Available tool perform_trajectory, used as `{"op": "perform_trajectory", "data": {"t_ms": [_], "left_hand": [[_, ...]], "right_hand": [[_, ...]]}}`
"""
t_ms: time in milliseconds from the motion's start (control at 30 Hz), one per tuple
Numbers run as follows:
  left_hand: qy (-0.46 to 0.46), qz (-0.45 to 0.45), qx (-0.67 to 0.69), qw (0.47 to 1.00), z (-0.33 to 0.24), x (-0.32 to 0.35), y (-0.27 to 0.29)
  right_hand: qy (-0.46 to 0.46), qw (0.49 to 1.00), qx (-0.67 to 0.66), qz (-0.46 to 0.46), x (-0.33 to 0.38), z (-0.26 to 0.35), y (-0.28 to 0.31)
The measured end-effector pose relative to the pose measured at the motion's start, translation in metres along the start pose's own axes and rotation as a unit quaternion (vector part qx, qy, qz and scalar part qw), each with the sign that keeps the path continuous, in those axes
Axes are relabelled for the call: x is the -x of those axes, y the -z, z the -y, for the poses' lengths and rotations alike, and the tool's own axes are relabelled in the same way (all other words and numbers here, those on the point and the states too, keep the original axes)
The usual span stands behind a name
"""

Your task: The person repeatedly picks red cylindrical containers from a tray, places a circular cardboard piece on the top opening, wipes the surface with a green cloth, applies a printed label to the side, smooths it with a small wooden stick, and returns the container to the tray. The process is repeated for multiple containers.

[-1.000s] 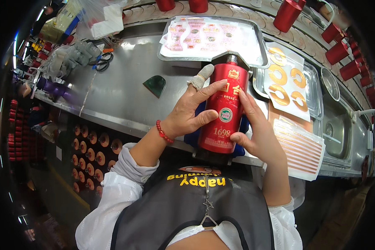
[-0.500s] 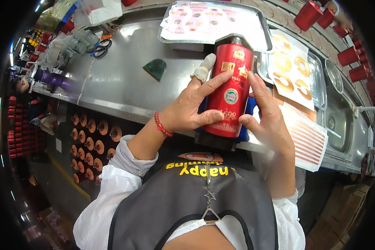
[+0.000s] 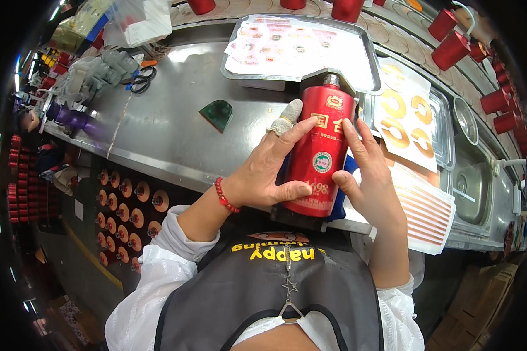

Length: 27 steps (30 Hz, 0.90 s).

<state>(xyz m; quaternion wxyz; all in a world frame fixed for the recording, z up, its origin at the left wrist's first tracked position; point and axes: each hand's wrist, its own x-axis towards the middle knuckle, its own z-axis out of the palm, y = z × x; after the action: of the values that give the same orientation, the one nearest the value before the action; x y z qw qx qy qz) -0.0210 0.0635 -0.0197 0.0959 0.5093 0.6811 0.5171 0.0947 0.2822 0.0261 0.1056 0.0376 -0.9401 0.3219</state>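
A red bottle [image 3: 319, 155] with gold markings and a round green-and-white seal lies tilted before me in a dark cradle [image 3: 293, 217], its glass neck pointing away. My left hand [image 3: 263, 167] spreads along the bottle's left side, index finger and thumb resting on its front. A pale fabric cover [image 3: 286, 117] wraps another finger of that hand, beside the bottle. On the right side, my right hand [image 3: 369, 175] is open, its fingertips touching the bottle near the gold markings and its thumb by the lower edge. Blue material [image 3: 341, 199] shows under the bottle.
A metal tray [image 3: 231, 61] with printed label sheets stands beyond the bottle. Sheets of gold ring-shaped labels [image 3: 395, 105] and striped strips [image 3: 424, 205] lie right, near a sink [image 3: 474, 187]. Left are a dark green scraper-like piece [image 3: 218, 115] and scissors [image 3: 141, 80].
The bottle and both hands appear lower in the picture, as do the tray and sheets. My right thumb has come nearer the bottle's middle. Both hands remain at the bottle.
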Motion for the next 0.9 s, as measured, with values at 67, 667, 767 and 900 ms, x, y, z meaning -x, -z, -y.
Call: {"op": "perform_trajectory", "data": {"t_ms": [67, 667, 767, 900], "left_hand": [[-0.012, -0.012, -0.020, 1.000, 0.004, -0.001, 0.000], [-0.042, 0.036, -0.094, 0.994, 0.013, -0.003, 0.008], [-0.033, 0.045, -0.083, 0.995, 0.011, -0.003, 0.010], [-0.039, 0.053, -0.077, 0.995, 0.012, -0.003, 0.010]], "right_hand": [[-0.011, 1.000, -0.011, -0.005, -0.001, 0.003, 0.002], [0.016, 0.990, -0.132, 0.053, 0.016, -0.007, -0.007], [0.010, 0.991, -0.119, 0.061, 0.016, -0.009, -0.008], [-0.006, 0.984, -0.165, 0.062, 0.018, -0.012, -0.011]]}}
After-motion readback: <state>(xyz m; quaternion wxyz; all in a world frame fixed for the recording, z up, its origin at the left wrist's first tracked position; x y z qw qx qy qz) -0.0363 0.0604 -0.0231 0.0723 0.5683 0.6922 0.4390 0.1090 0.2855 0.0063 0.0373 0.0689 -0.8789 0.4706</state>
